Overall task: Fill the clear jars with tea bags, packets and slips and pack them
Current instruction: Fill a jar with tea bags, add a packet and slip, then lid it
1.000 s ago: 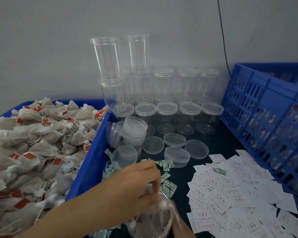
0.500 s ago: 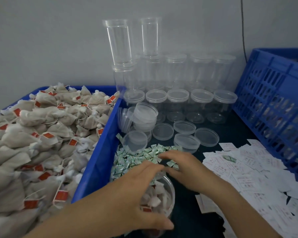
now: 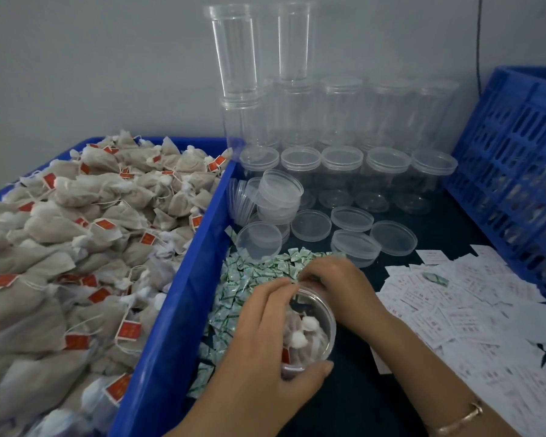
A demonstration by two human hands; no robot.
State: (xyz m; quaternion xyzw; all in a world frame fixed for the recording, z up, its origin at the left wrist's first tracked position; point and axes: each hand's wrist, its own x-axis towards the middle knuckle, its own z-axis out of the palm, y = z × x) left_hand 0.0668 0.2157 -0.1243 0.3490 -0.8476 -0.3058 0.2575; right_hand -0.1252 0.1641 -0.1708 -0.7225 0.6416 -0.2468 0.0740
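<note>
The jar [image 3: 309, 329], holding tea bags [image 3: 300, 337], sits in the left hand's [image 3: 265, 335] curled grip, thumb at its near rim, the right hand [image 3: 338, 282] curled over the far rim, any pinch untellable, packets [image 3: 249, 279] just beyond.

Around the open clear plastic jar [image 3: 330, 329]: blue plastic bin [image 3: 183, 279] of tea bags [image 3: 76, 216] at nine o'clock, green-white packets [image 3: 249, 275] at eleven, loose clear lids [image 3: 311, 225] at twelve, lidded jars [image 3: 341, 162] behind them, white paper slips [image 3: 448, 310] at three, blue slatted crate [image 3: 511, 171] at two.
</note>
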